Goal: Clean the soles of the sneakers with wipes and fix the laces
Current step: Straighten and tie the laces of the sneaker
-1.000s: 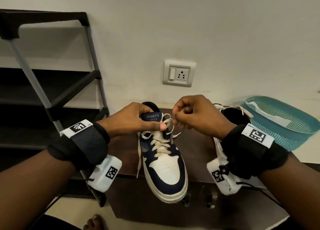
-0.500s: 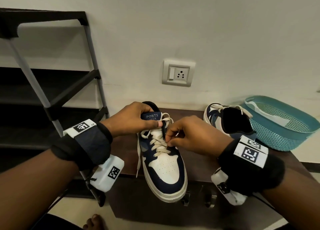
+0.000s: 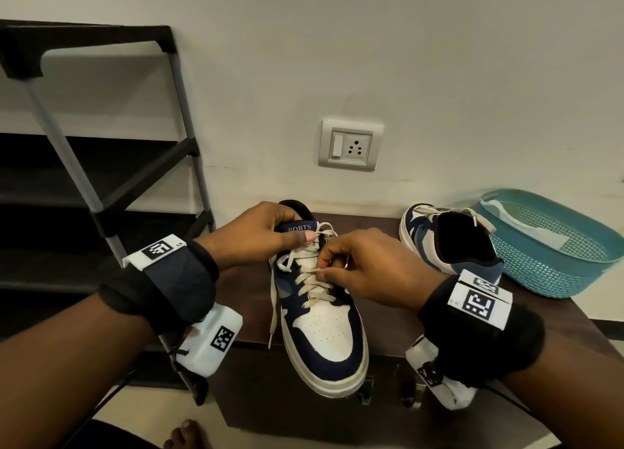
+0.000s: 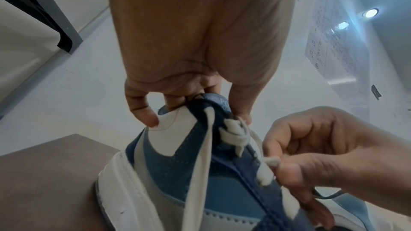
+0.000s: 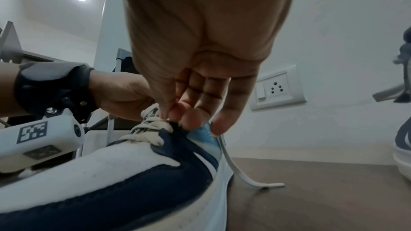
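Cream lace (image 3: 312,273), soft & floppy, is getting pinched by my right hand (image 3: 368,269) mid-crossing; left hand (image 3: 256,235) is gripping sneaker (image 3: 320,317) tongue just beyond. I'm judging: light shoe, hold near eyelets.

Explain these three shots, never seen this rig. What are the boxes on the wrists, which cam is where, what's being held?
There is no robot here: a person works with bare hands. One picture comes from a head-worn camera looking down; the other two come from the white camera boxes strapped under each wrist, looking along the fingers.

On the dark brown table stands a navy and white sneaker, toe toward the person. The left hand grips its tongue at the collar. The right hand pinches a cream lace on the crossed rows. A second sneaker stands farther right, beside a teal basket. A black shoe rack stands at left.
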The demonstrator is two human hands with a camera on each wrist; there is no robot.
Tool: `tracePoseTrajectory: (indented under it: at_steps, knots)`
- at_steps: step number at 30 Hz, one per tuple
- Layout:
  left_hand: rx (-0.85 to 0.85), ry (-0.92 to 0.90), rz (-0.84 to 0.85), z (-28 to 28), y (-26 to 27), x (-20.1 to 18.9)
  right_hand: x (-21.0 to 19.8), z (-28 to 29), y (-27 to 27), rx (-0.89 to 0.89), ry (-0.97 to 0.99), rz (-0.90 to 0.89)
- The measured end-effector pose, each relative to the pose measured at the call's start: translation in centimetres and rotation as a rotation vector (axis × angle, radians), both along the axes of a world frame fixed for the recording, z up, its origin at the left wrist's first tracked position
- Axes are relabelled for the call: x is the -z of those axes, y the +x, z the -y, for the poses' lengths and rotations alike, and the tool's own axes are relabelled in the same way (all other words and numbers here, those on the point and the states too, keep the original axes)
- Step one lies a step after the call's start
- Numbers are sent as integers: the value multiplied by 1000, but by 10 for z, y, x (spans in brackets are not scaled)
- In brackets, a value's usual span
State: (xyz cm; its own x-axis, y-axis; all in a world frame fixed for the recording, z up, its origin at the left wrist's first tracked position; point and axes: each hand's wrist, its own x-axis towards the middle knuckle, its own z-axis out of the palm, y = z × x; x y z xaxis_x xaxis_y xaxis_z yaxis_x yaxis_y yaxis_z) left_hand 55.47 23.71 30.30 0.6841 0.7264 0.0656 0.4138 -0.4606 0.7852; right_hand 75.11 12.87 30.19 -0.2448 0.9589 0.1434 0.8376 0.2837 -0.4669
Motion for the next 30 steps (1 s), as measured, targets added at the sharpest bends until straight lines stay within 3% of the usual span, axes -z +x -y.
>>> tracePoseTrajectory:
  at_steps: [8, 18, 20, 25, 30]
  knots:
    - [49, -2, -16, 4, -3, -4, 2, -4, 1, 92, -66, -297]
    - [99, -50, -27, 5, -8, -7, -9, 0, 2, 161, -39, -431]
    - [75, -46, -20, 5, -7, -8, -8, 2, 3, 154, 49, -372]
    - [52, -93, 20, 4, -6, -10, -5, 12, -18, 49, 272, -8]
    - [-79, -107, 72, 5, -2, -9, -14, -2, -15, 161, 371, -98]
